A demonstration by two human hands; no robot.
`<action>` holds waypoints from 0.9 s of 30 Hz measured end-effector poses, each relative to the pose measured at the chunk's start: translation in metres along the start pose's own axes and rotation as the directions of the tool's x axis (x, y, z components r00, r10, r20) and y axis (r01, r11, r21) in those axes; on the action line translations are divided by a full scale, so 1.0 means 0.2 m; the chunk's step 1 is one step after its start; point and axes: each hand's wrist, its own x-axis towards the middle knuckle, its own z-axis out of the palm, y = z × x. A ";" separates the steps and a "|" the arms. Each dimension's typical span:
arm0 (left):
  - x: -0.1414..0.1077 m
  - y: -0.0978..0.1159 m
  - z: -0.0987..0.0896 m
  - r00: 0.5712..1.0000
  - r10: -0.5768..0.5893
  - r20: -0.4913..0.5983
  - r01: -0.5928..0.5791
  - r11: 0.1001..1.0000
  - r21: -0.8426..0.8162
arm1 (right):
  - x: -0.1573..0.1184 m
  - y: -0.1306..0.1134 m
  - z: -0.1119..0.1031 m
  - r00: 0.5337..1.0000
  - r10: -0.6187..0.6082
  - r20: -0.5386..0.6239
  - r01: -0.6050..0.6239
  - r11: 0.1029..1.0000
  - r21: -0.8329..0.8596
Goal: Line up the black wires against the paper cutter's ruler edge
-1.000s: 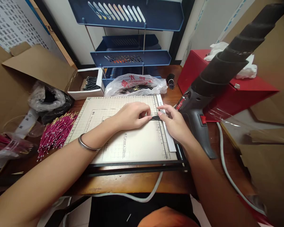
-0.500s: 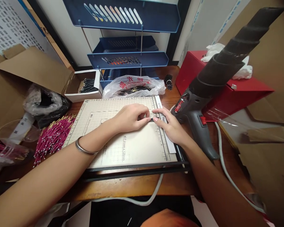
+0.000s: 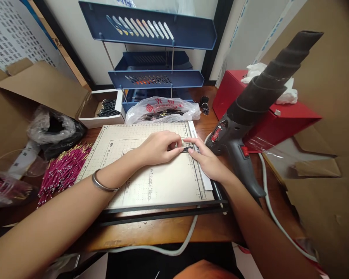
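My left hand (image 3: pixel 162 147), its wrist in a metal bangle, rests over the cream board of a paper trimmer (image 3: pixel 168 186). Thumb and fingertips pinch the left end of a short, thin black piece (image 3: pixel 186 149); its kind is too small to tell. On the other side, my right hand (image 3: pixel 207 159) has its thumb against the right end of that piece, with the index finger stretched out above it. Under the right hand runs the white ruler strip (image 3: pixel 206 181) along the trimmer's right edge. The fingers hide part of the black piece.
A heat gun (image 3: pixel 241 128) stands nozzle-up at the right, by a red box (image 3: pixel 296 122). Magenta wire pieces (image 3: pixel 62 170) lie at the left. A plastic bag (image 3: pixel 163 110), a white box (image 3: pixel 103 104) and a blue rack (image 3: pixel 159 79) stand behind. A grey cable (image 3: pixel 189 236) crosses the front.
The camera view has shifted slightly. Both hands stay together at the same spot on the board, and a little more of the black piece shows between them.
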 end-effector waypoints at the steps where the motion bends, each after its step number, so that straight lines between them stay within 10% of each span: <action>1: 0.00 0.00 0.00 1.000 -0.001 0.001 0.001 1.000 0.001 | 0.00 0.00 0.00 1.000 0.002 0.004 -0.002 1.000 -0.003; 27: 0.00 0.01 0.00 0.999 -0.039 0.006 0.039 0.999 -0.002 | -0.02 0.02 0.01 0.998 0.026 -0.049 -0.024 0.999 0.049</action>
